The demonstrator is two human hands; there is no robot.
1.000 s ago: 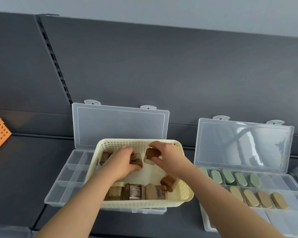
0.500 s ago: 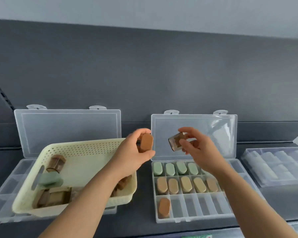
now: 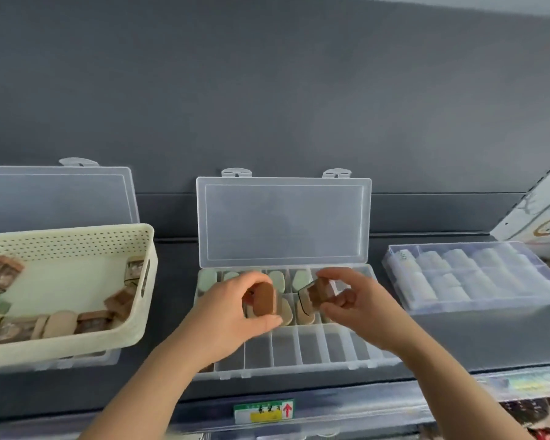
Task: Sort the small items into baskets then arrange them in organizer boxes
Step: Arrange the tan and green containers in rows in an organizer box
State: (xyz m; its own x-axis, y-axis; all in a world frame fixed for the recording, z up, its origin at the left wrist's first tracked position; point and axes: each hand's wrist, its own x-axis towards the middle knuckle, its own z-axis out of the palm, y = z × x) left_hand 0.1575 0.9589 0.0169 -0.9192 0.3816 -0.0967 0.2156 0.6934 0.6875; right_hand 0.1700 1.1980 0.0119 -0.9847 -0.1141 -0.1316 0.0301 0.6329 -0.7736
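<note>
The left hand (image 3: 232,315) holds a brown piece (image 3: 264,298), its fingers curled round it. The right hand (image 3: 359,304) pinches a second piece (image 3: 315,292). Both are just above the middle row of the open clear box (image 3: 299,347) on the shelf (image 3: 172,312). Green pieces (image 3: 300,279) sit in its back row. The cream basket (image 3: 67,231), with more pieces inside, stands to the left

left hand (image 3: 229,315) and right hand (image 3: 359,306) out of basket (image 3: 77,231), lowered over organizer box (image 3: 299,347), carrying brown pieces (image 3: 264,298)
</note>
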